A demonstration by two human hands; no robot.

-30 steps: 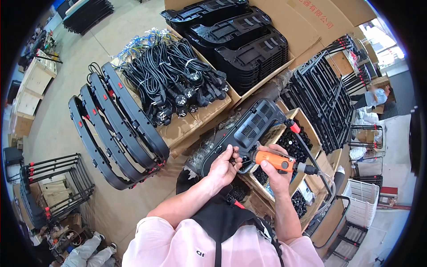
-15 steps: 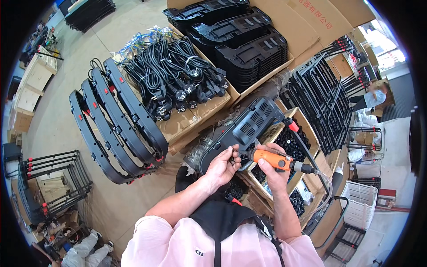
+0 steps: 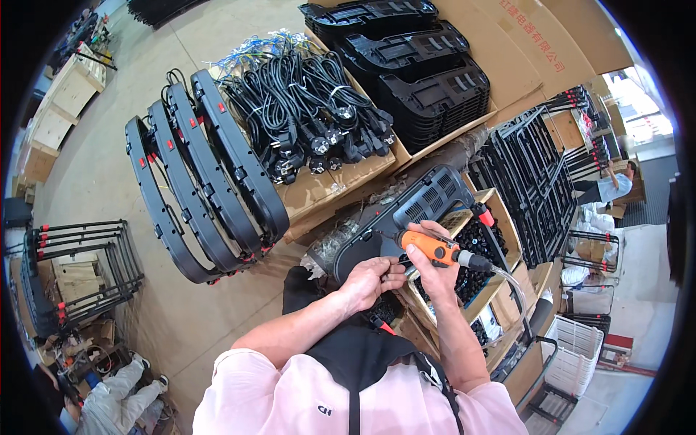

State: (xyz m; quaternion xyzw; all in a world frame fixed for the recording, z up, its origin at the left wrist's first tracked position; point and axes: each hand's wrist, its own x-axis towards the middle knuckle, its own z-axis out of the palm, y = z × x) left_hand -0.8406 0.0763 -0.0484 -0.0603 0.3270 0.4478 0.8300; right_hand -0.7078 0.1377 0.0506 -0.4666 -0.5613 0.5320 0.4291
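Observation:
In front of me a long black plastic housing [image 3: 351, 254] with a vented raised section lies slanted across the work spot. My right hand [image 3: 436, 281] is wrapped round an orange power screwdriver [image 3: 433, 247], whose hose trails from its back end. The driver's tip points left, at the housing's surface; whether it touches cannot be made out. Just below the tip, at the housing's near edge, my left hand [image 3: 371, 283] has its fingers curled together. What those fingers hold, if anything, is too small to see.
A wooden box [image 3: 513, 239] of small black parts stands right of the housing. Bundled plug cables [image 3: 304, 109] lie on a carton beyond, with stacked black panels [image 3: 435, 94] in another. Curved black frames [image 3: 239, 167] stand at left. Black metal racks [image 3: 518, 188] fill the right.
The screwdriver has moved left and up along the housing. My left hand has drawn down from the tip to the near edge. The whole view has shifted somewhat.

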